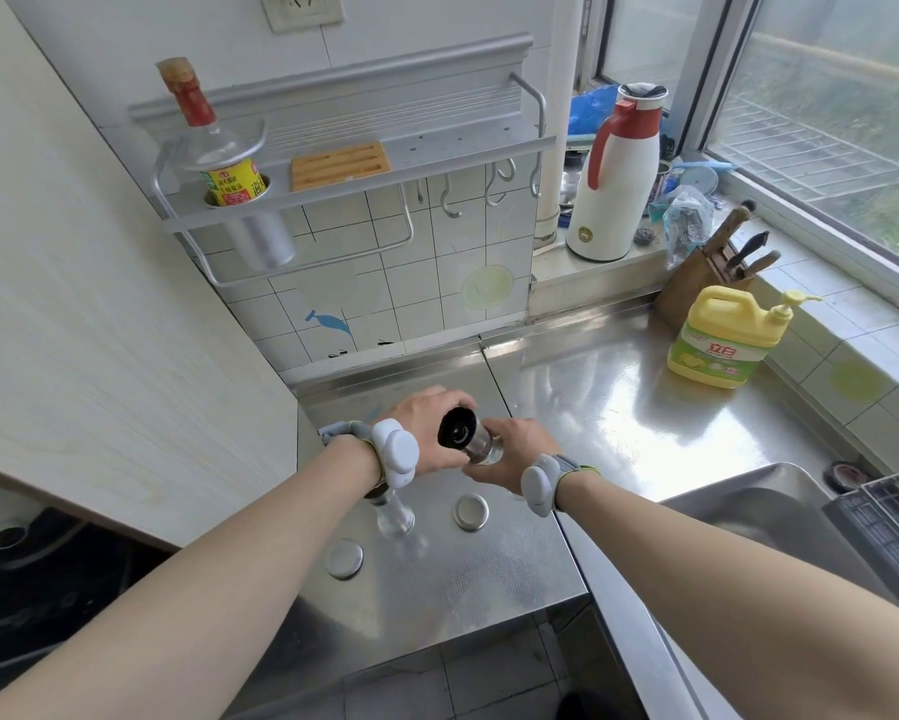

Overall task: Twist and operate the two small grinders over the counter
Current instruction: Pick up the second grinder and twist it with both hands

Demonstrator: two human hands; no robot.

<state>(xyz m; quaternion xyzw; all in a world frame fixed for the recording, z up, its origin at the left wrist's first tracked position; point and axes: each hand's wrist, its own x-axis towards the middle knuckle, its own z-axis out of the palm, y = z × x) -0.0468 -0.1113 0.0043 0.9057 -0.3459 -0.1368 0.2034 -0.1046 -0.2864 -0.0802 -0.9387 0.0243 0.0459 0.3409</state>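
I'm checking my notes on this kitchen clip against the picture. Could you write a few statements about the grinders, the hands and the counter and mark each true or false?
1. Both hands hold one grinder. True: the left hand and the right hand grip it from either side.
2. The held grinder stands upright on the counter. False: it is tilted and lifted above it.
3. A second grinder stands on the counter under the left wrist. True.
4. The yellow detergent bottle is in the sink. False: it stands on the counter near the knife block.
5. Two round metal lids lie on the counter. True.
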